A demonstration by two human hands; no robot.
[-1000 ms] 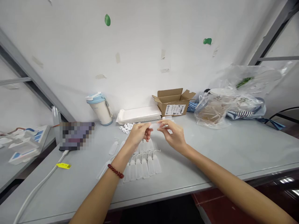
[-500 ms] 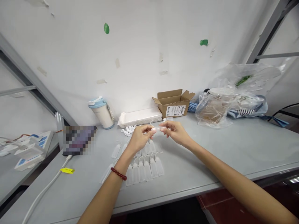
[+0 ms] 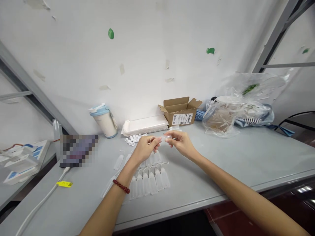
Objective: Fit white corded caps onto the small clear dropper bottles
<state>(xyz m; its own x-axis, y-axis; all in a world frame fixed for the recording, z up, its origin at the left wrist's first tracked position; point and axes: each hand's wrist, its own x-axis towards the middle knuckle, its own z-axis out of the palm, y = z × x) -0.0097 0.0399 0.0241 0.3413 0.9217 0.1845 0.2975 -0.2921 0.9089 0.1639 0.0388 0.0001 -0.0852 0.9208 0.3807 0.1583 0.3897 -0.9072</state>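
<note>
My two hands meet above the table, just behind the laid-out bottles. My left hand (image 3: pixel 146 148) is closed, thumb and fingers pinching the cap end of a bottle, and a thin bent white nozzle (image 3: pixel 149 141) pokes up beside the fingers. My right hand (image 3: pixel 181 141) pinches the body of the small translucent squeeze bottle (image 3: pixel 166 137) between thumb and fingertips. Its cap is mostly hidden by my left fingers. Below lie rows of similar translucent bottles (image 3: pixel 146 183) with curved nozzles, partly covered by my left forearm. Small white caps (image 3: pixel 133 140) lie loose in a pile left of my hands.
Behind my hands are a stack of white packets (image 3: pixel 146 126) and an open cardboard box (image 3: pixel 181 113). A tumbler (image 3: pixel 104 122) and a blurred-out device (image 3: pixel 78 150) with a white cable (image 3: pixel 39 206) stand left. Plastic bags (image 3: pixel 221 114) lie at the back right of the grey table (image 3: pixel 211 164).
My hands have come slightly closer around the bottle. The bent nozzle, formerly above my left fingertips, now shows farther left by that hand. The whole view has shifted a little.
</note>
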